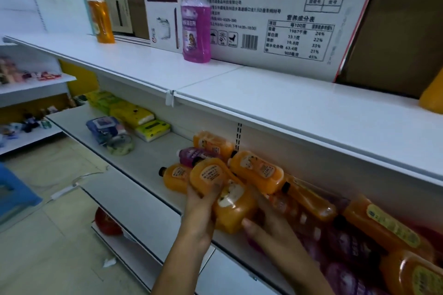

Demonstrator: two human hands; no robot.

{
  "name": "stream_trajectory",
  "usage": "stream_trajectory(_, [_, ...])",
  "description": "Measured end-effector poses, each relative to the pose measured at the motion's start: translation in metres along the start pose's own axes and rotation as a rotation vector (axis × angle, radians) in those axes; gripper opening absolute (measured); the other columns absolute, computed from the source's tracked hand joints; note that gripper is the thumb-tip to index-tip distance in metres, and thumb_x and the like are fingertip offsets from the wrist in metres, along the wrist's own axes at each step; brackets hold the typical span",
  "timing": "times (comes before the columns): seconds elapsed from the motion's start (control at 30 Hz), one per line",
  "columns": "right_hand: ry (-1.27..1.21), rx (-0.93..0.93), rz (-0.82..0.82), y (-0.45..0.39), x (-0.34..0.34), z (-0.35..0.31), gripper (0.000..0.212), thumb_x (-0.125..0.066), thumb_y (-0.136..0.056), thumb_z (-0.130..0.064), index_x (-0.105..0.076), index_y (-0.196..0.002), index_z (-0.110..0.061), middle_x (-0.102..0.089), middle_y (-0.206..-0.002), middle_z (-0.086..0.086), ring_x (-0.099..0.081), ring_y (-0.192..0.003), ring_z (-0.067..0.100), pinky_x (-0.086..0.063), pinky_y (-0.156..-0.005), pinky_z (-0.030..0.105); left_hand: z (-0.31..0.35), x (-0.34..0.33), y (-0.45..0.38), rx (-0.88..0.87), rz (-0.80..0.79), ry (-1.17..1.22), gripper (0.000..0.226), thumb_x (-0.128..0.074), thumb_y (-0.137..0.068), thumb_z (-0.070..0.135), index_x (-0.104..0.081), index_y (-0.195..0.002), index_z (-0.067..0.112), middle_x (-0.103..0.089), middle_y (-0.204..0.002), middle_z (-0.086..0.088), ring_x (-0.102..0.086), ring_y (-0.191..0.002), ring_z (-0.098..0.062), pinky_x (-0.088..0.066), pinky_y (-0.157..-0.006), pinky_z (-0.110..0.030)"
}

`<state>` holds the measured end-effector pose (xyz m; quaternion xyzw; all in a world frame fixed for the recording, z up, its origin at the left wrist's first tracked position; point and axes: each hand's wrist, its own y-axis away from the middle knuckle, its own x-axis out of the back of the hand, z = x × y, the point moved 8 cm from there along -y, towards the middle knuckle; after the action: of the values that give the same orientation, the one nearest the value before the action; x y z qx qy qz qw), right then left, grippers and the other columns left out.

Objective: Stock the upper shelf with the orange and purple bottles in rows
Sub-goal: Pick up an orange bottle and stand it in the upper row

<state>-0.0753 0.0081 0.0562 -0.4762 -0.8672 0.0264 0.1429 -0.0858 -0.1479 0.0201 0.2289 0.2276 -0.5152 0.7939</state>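
- Reaching into the lower shelf [134,151], both hands worked the pile of loose bottles [311,201] in the head view.
- The left hand [203,208] gripped one orange bottle [209,176]; the right hand [271,225] had its fingers curled under a second orange bottle [233,208].
- The upper shelf [275,108] carried one upright orange bottle on top [100,15] and one purple bottle [196,26], well apart.
- Judgement: lift each bottle clear of its neighbours, then set it upright at the back of the shelf, starting a straight row by colour.

White upper shelf [275,103] carries orange bottle [100,15], purple bottle [196,29], cardboard box [282,7].
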Motion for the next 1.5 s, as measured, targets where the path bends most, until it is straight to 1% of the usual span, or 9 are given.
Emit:
stream_trajectory(0.13, [0.004,0.017,-0.058,-0.012,-0.024,-0.011,0.046,-0.063,-0.093,-0.036,-0.052,-0.137,-0.036,-0.053,-0.135,-0.036,-0.046,-0.129,-0.013,-0.039,-0.097,0.005,0.009,0.028,0.012,0.013,0.112,0.113,0.059,-0.072,-0.077,0.031,-0.054,-0.133,0.03,-0.073,-0.113,-0.011,-0.072,-0.098,-0.033,-0.06,-0.075,-0.047])
stream_trajectory(0.23, [-0.024,-0.029,0.005,-0.018,-0.037,-0.01,0.036,-0.06,-0.096,-0.028,-0.054,-0.129,-0.043,-0.06,-0.128,-0.028,-0.056,-0.113,-0.014,-0.049,-0.083,0.009,0.019,0.046,0.018,0.047,0.072,0.129,0.057,-0.071,-0.076,0.027,-0.057,-0.13,0.031,-0.073,-0.112,-0.015,-0.073,-0.092,-0.037,-0.059,-0.068,-0.046])
stream_trajectory(0.37, [0.045,-0.063,-0.026,-0.023,-0.06,-0.008,0.051,-0.064,-0.097,-0.026,-0.045,-0.141,-0.043,-0.052,-0.139,-0.017,-0.058,-0.113,-0.01,-0.054,-0.082,0.016,0.032,0.062,0.02,0.043,-0.02,0.024,0.063,-0.078,-0.072,0.025,-0.057,-0.131,0.032,-0.071,-0.115,-0.016,-0.071,-0.096,-0.04,-0.058,-0.071,-0.047])
stream_trajectory(0.73, [0.018,-0.164,-0.052,-0.028,-0.098,-0.02,0.106,-0.085,-0.075,-0.043,-0.008,-0.143,-0.068,-0.035,-0.14,-0.031,-0.059,-0.116,-0.005,-0.056,-0.091,0.024,0.063,0.069,0.018,0.12,-0.345,-0.161,0.075,-0.083,-0.068,0.021,-0.053,-0.136,0.032,-0.067,-0.122,-0.017,-0.067,-0.106,-0.042,-0.058,-0.077,-0.049])
stream_trajectory(0.83, [0.038,-0.18,0.034,-0.016,-0.093,-0.024,0.116,-0.088,-0.071,-0.041,-0.001,-0.143,-0.069,-0.034,-0.147,-0.024,-0.056,-0.123,0.003,-0.053,-0.101,0.031,0.065,0.056,0.027,0.135,-0.485,-0.242,0.081,-0.085,-0.065,0.024,-0.05,-0.137,0.037,-0.068,-0.123,-0.012,-0.068,-0.108,-0.039,-0.059,-0.077,-0.048])
stream_trajectory(1.07, [0.044,-0.143,0.303,0.041,-0.068,-0.057,0.11,-0.09,-0.072,-0.025,-0.016,-0.141,-0.068,-0.044,-0.143,-0.013,-0.06,-0.123,0.01,-0.056,-0.095,0.036,0.057,0.005,0.061,0.181,-0.792,-0.31,0.078,-0.081,-0.077,0.028,-0.036,-0.133,0.06,-0.067,-0.124,0.002,-0.07,-0.108,-0.023,-0.06,-0.074,-0.036])
stream_trajectory(1.27, [0.162,-0.096,0.584,0.128,-0.037,-0.11,0.108,-0.091,-0.069,-0.028,-0.022,-0.146,-0.058,-0.05,-0.137,-0.021,-0.056,-0.128,0.015,-0.056,-0.095,0.037,0.051,-0.054,0.132,0.191,-1.16,-0.362,0.08,-0.074,-0.069,0.069,-0.018,-0.125,0.083,-0.057,-0.123,0.039,-0.061,-0.116,0.002,-0.056,-0.082,-0.021])
stream_trajectory(1.37, [0.299,-0.061,0.73,0.157,-0.026,-0.15,0.104,-0.088,-0.073,-0.022,-0.022,-0.147,-0.054,-0.049,-0.137,-0.022,-0.056,-0.129,0.013,-0.057,-0.095,0.038,0.057,-0.071,0.165,0.082,-1.298,-0.426,0.074,-0.06,-0.082,0.06,-0.004,-0.12,0.089,-0.039,-0.113,0.063,-0.048,-0.107,0.029,-0.049,-0.072,-0.004])
stream_trajectory(1.5, [0.415,0.036,0.938,0.19,-0.01,-0.204,0.103,-0.086,-0.076,-0.019,-0.021,-0.148,-0.053,-0.048,-0.138,-0.017,-0.059,-0.125,0.016,-0.059,-0.091,0.043,0.068,-0.098,0.209,-0.106,-1.428,-0.458,0.086,-0.062,-0.087,0.048,0.004,-0.133,0.079,-0.029,-0.12,0.065,-0.041,-0.114,0.031,-0.042,-0.075,0.003])
